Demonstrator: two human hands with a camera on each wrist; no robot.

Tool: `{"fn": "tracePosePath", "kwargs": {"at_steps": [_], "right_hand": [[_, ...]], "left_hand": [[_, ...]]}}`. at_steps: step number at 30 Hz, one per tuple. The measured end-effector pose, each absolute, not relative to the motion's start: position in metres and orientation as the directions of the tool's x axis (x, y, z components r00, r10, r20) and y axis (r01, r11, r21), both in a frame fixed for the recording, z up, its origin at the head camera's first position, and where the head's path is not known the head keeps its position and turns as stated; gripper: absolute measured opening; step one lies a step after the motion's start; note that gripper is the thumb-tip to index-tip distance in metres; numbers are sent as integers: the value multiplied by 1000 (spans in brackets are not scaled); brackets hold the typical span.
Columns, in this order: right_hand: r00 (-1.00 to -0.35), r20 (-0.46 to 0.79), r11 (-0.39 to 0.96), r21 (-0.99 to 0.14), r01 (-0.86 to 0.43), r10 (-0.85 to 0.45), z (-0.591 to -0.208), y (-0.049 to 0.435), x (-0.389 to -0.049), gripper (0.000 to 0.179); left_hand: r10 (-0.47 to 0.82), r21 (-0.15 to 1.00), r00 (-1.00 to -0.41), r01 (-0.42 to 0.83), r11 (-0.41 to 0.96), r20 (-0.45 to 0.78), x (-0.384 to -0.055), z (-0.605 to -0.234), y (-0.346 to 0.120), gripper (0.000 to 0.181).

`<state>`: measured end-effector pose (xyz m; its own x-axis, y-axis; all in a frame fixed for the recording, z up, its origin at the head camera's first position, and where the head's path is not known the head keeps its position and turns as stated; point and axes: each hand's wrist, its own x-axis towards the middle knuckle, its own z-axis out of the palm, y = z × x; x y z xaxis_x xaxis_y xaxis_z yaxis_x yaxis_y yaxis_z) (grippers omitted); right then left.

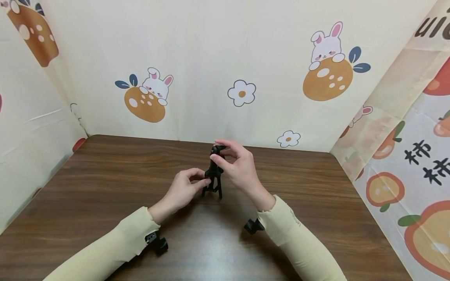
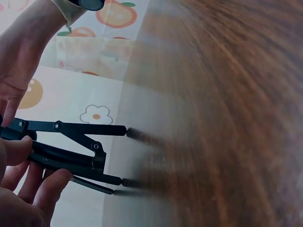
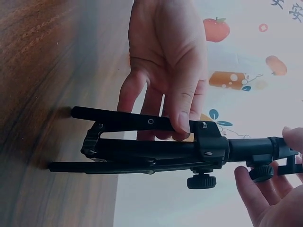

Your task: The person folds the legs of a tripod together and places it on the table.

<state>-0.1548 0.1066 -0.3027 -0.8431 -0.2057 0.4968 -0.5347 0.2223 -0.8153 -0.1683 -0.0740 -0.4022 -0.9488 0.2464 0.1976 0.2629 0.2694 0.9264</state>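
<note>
A small black tripod point(image 1: 213, 171) is held upright over the wooden table, its short legs partly spread and their tips right at the tabletop. My left hand point(image 1: 183, 189) pinches the upper part of one leg between thumb and fingers, just below the collar. Higher up, my right hand point(image 1: 240, 164) grips the head of the tripod, thumb in front and fingers behind. In the right wrist view, the collar point(image 3: 210, 146), a side knob point(image 3: 201, 181) and a second knob point(image 3: 261, 173) near the head show. Braces point(image 2: 80, 137) join the legs in the left wrist view.
The brown wooden table point(image 1: 123, 171) ends at a back edge close behind the tripod. A pale printed cloth point(image 1: 204, 78) hangs behind it, with more cloth at both sides. Black wrist cameras point(image 1: 158, 242) sit under the sleeves, low over the tabletop.
</note>
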Motion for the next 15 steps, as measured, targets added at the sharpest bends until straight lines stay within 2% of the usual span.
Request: {"fn": "tracePosePath", "kwargs": {"at_steps": [4, 15], "right_hand": [[-844, 489, 224, -816, -532, -223, -303, 109, -155, 42], [-850, 474, 99, -857, -505, -229, -332, 121, -179, 45]], "left_hand": [[246, 928, -951, 254, 272, 188, -168, -403, -74, 7], [221, 943, -961, 219, 250, 165, -168, -401, -72, 11]]}}
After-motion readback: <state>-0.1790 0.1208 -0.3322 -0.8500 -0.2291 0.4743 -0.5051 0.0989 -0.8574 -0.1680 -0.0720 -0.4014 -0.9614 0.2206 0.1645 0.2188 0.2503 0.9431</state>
